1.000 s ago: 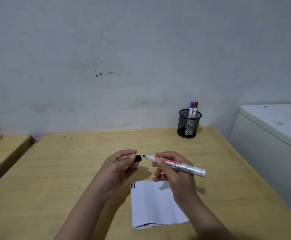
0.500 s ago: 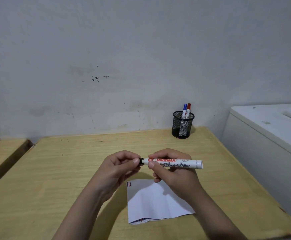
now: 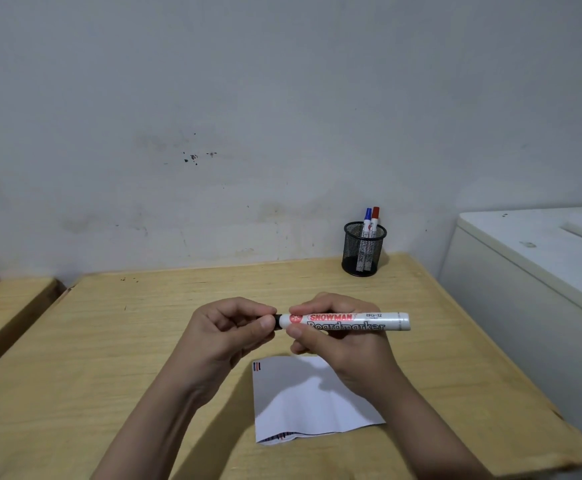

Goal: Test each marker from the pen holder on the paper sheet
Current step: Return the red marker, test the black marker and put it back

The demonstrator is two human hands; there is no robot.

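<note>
My right hand (image 3: 338,344) holds a white board marker (image 3: 351,321) level above the table, its barrel pointing right. My left hand (image 3: 230,329) grips the marker's black cap (image 3: 278,322), which sits on the tip end and is mostly hidden by my fingers. Below my hands lies a folded white paper sheet (image 3: 303,400) with short red, blue and black strokes at its top left corner. A black mesh pen holder (image 3: 364,249) stands at the table's far right, with a blue-capped marker (image 3: 367,220) and a red-capped marker (image 3: 375,218) upright in it.
The wooden table (image 3: 109,341) stands against a grey wall. A white cabinet or appliance (image 3: 531,271) is close to its right edge. A second wooden surface (image 3: 2,306) lies to the left across a narrow gap.
The cap in my left hand was apart from the bare tip; my hands came together and the cap now sits on the marker. The marker turned level.
</note>
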